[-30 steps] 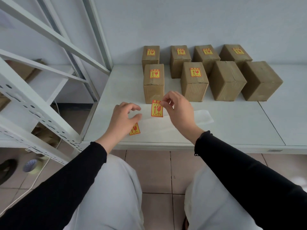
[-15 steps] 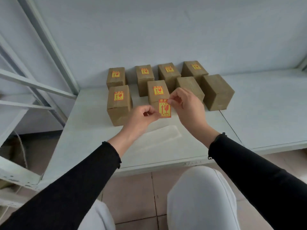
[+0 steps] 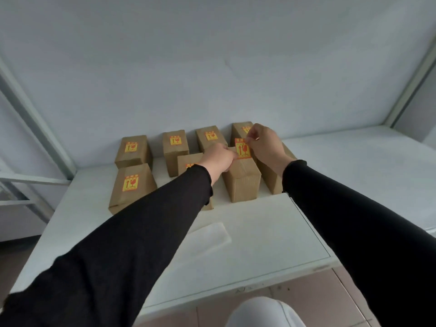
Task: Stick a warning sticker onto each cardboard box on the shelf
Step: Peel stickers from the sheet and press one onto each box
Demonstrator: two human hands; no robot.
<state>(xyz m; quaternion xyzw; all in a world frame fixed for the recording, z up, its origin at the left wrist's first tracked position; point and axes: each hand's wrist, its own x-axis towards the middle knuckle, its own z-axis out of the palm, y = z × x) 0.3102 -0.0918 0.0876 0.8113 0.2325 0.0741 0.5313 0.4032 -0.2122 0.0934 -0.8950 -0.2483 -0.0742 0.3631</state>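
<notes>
Several brown cardboard boxes stand in two rows on the white shelf (image 3: 354,185). An orange and yellow warning sticker (image 3: 243,148) lies over the top of a front-row box (image 3: 241,182). My right hand (image 3: 265,143) pinches the sticker's upper right corner. My left hand (image 3: 218,159) holds its lower left edge. Stickers show on the back-row boxes, such as the leftmost (image 3: 132,151), and on the front left box (image 3: 131,185). My arms partly hide the second front box (image 3: 188,162) and the front right box (image 3: 271,175).
A white backing strip (image 3: 210,236) lies on the shelf near the front edge. White shelf posts rise at the far left (image 3: 30,116) and the far right (image 3: 410,83). The wall stands right behind the boxes. Tiled floor shows below the shelf.
Both hands have carried the sticker forward from near the shelf's front edge onto the top of a front-row box. The camera has tilted up and moved closer to the boxes.
</notes>
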